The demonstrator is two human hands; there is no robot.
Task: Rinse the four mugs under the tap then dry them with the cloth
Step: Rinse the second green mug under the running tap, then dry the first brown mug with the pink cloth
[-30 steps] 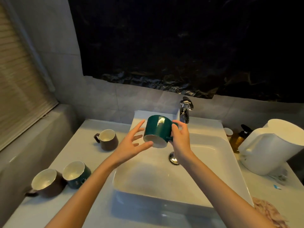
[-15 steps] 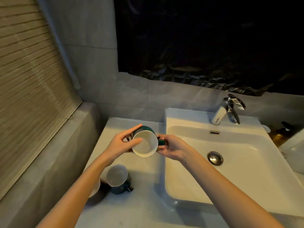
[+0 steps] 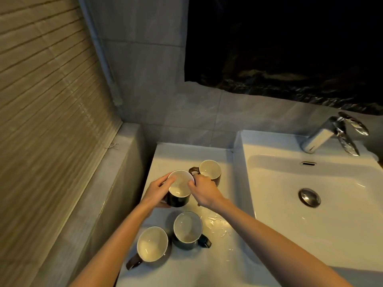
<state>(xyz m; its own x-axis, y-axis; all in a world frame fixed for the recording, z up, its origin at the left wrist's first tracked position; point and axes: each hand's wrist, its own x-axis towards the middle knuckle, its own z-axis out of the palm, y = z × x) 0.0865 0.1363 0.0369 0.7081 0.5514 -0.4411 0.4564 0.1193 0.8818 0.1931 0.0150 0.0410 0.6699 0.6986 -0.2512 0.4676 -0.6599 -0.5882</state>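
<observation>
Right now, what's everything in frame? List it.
counter: 1, white, left of sink
held mug: 1, dark green, over counter
far mug: 1, brown, counter, behind held mug
near green mug: 1, dark green, counter, upright
near brown mug: 1, brown, counter, nearest, leftmost
sink: 1, white, right
tap: 1, chrome, behind sink
drain plug: 1, metal, sink floor
water spill: 1, clear, counter
blind: 1, beige, left
left hand: grip on held mug's side
right hand: grip on its other side

handle of held mug [image 3: 179,188] hidden by right hand [image 3: 204,191], sink [image 3: 279,206] cropped at right
</observation>
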